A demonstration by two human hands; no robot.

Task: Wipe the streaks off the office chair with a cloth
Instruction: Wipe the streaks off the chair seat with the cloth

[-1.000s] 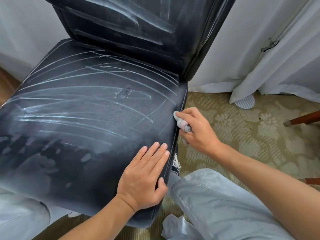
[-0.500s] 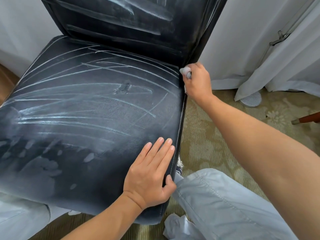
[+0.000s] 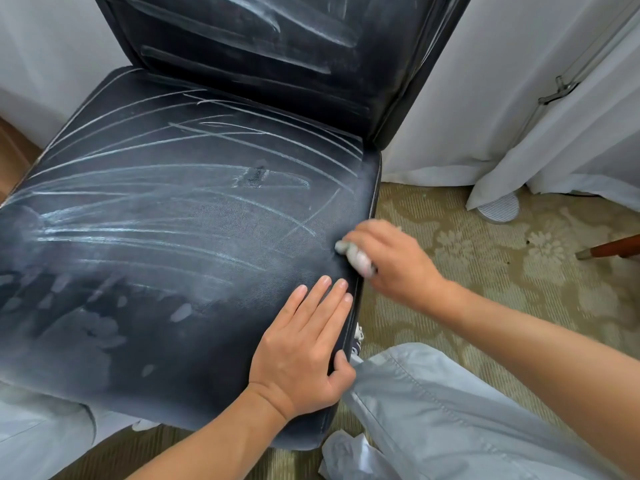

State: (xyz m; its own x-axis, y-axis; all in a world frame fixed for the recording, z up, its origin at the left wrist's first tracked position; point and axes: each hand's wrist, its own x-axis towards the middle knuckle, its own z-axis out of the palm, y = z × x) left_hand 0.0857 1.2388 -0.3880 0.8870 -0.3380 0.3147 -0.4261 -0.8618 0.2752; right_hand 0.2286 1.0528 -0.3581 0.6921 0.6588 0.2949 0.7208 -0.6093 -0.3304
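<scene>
A black leather office chair fills the left and middle; its seat carries long white streaks and pale smudges, and the backrest is streaked too. My left hand lies flat on the seat's near right corner, thumb hooked over the edge. My right hand grips a small bunched white cloth and presses it on the seat's right edge, just above my left fingertips. The right hand is motion-blurred.
White curtains hang behind and to the right. A patterned olive carpet covers the floor. A wooden furniture leg pokes in at the right edge. My grey trouser leg and a crumpled white cloth lie near the bottom.
My right hand slid the cloth up the seat's right edge to the backrest corner, then back down toward my left hand. The left hand stayed planted.
</scene>
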